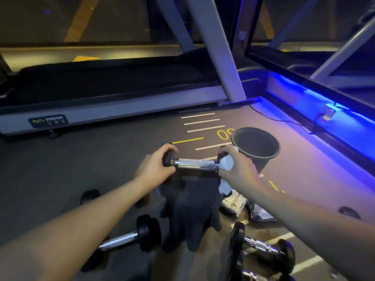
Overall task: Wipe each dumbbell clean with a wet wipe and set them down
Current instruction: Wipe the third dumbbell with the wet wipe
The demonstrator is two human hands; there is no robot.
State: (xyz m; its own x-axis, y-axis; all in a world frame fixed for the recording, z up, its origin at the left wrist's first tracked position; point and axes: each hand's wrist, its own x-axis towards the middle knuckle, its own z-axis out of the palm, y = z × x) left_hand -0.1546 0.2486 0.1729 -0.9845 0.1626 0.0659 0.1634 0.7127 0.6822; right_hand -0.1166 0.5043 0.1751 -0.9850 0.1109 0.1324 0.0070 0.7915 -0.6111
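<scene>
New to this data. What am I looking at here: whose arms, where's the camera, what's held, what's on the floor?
There is no robot. One camera sits on a person's head and looks forward and down, so both bare arms are the wearer's own. This is the only view.

The left hand grips one black end of a dumbbell held level above the floor. The right hand holds a white wet wipe wrapped around the chrome handle near the other end.

On the gym floor lie more dumbbells: one at lower left, others at lower right. A black bucket stands just beyond the right hand, and a treadmill lies further back. Dark fabric below the hands is too dim to identify.
</scene>
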